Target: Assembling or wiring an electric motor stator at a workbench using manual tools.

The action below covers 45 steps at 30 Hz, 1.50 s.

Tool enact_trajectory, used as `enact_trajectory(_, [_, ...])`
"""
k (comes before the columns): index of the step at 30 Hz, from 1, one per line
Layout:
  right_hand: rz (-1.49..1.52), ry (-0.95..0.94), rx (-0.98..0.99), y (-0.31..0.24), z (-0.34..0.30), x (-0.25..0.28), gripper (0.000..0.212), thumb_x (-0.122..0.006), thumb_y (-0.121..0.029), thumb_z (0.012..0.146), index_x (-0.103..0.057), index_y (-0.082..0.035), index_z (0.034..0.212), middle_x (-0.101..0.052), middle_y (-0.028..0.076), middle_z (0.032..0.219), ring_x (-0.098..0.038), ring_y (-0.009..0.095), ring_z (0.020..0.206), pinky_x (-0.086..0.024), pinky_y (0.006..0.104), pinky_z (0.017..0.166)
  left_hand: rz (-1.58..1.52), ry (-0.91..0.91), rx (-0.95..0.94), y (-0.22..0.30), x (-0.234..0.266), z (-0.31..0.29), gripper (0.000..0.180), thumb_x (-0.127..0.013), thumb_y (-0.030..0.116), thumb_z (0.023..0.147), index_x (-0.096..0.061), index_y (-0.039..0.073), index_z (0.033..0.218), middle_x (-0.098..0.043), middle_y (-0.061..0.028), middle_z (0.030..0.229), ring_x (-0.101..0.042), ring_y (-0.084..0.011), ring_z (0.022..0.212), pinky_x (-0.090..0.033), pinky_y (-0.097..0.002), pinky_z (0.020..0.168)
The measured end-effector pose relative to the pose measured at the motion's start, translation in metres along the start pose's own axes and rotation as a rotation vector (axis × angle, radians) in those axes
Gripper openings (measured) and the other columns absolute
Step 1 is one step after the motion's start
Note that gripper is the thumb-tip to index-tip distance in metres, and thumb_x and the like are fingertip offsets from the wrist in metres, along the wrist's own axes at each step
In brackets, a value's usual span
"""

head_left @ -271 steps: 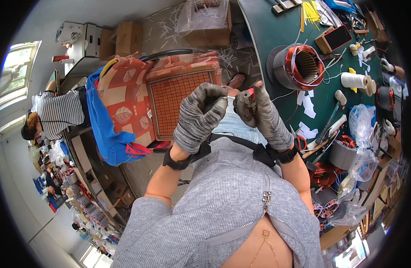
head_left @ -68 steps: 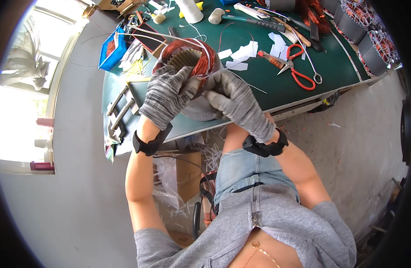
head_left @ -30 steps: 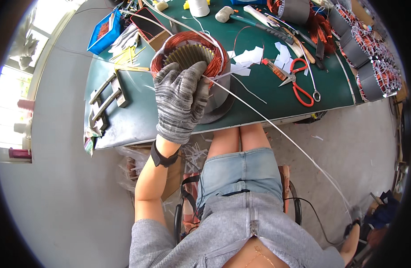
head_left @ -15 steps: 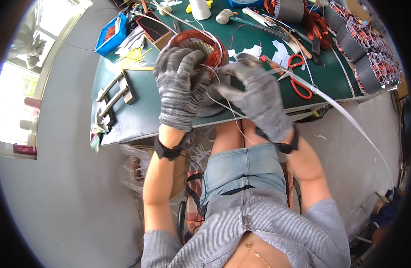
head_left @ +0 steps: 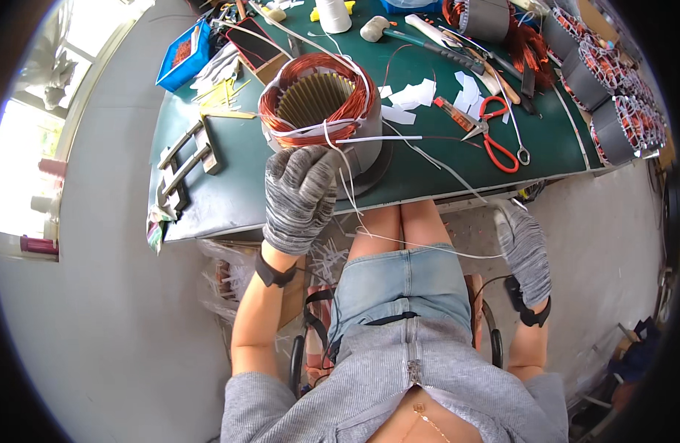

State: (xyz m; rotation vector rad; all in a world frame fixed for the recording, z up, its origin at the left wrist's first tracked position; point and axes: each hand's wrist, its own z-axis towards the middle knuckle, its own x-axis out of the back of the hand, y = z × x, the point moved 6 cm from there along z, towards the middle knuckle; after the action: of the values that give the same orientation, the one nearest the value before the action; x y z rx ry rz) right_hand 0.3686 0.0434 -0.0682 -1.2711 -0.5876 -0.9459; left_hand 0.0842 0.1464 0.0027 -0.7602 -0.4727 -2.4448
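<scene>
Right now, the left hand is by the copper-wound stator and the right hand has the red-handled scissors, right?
Not quite: the right hand has white cord; the head view shows the red-handled scissors lying on the green table. The left hand is indeed by the copper-wound stator.

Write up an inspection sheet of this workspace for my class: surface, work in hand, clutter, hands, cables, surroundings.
Surface: green-topped workbench with a pale front edge.
Work in hand: motor stator, open end up, ringed with copper windings; white cord hangs from it.
Clutter: red-handled scissors, pale-headed mallet, paper scraps, blue bin.
Hands: left gloved hand at the stator's near side; right gloved hand away from it, beyond the bench edge, cord running to it. Both grips hidden.
Cables: thin black cable near the right wrist; ends unclear.
Surroundings: window at left, white strips on the floor.
</scene>
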Motion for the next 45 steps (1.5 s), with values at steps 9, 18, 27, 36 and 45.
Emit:
enact_trajectory(9, [0.316,0.323,0.436,-0.154,0.098,-0.056,0.019,-0.065,-0.016,0.073,-0.057,-0.009,0.088,-0.059,0.011,0.080,-0.059,0.028,0.072,-0.048,0.0353,0.063,0.222,-0.149,-0.043,-0.001,-0.017,-0.005,0.038,-0.066,0.006,0.063,-0.063,0.009,0.101,-0.054,-0.0062,0.097,-0.050,-0.0274,0.088,-0.042,-0.0381,0.079])
enact_trajectory(18, [0.948,-0.299,-0.115,-0.090,0.061,-0.057,0.007,-0.059,-0.010,0.079,-0.056,-0.004,0.081,-0.056,0.003,0.073,-0.050,0.009,0.060,-0.041,0.0228,0.054,0.282,-0.079,-0.026,0.000,-0.013,0.000,0.021,-0.067,0.012,0.065,-0.065,0.011,0.086,-0.054,-0.0028,0.085,-0.051,-0.0242,0.078,-0.041,-0.0370,0.071])
enact_trajectory(27, [1.729,-0.676,-0.610,-0.061,-0.014,-0.092,0.011,-0.053,-0.018,0.088,-0.051,-0.008,0.091,-0.035,-0.005,0.057,-0.023,0.003,0.042,-0.019,0.0183,0.035,0.117,-0.058,-0.050,0.007,-0.018,-0.004,0.024,-0.065,0.011,0.065,-0.064,0.011,0.089,-0.055,-0.0048,0.091,-0.052,-0.0249,0.082,-0.041,-0.0375,0.072])
enact_trajectory(36, [1.326,-1.195,-0.416,-0.120,0.013,-0.088,0.036,-0.058,-0.027,0.084,-0.056,-0.003,0.110,-0.050,-0.006,0.070,-0.033,0.000,0.044,-0.024,0.0160,0.039,-0.119,-0.415,-0.378,0.111,0.003,-0.065,0.031,-0.065,0.014,0.062,-0.063,0.017,0.093,-0.057,0.0017,0.089,-0.054,-0.0145,0.068,-0.048,-0.0321,0.062])
enact_trajectory(45, [0.192,0.509,0.562,-0.140,0.040,-0.012,0.031,-0.067,-0.017,0.071,-0.064,-0.017,0.102,-0.058,0.002,0.069,-0.053,0.022,0.055,-0.044,0.0302,0.054,-0.357,0.228,0.460,0.046,0.009,-0.009,0.024,-0.066,-0.005,0.068,-0.064,0.007,0.088,-0.059,-0.0056,0.083,-0.054,-0.0199,0.079,-0.043,-0.0327,0.072])
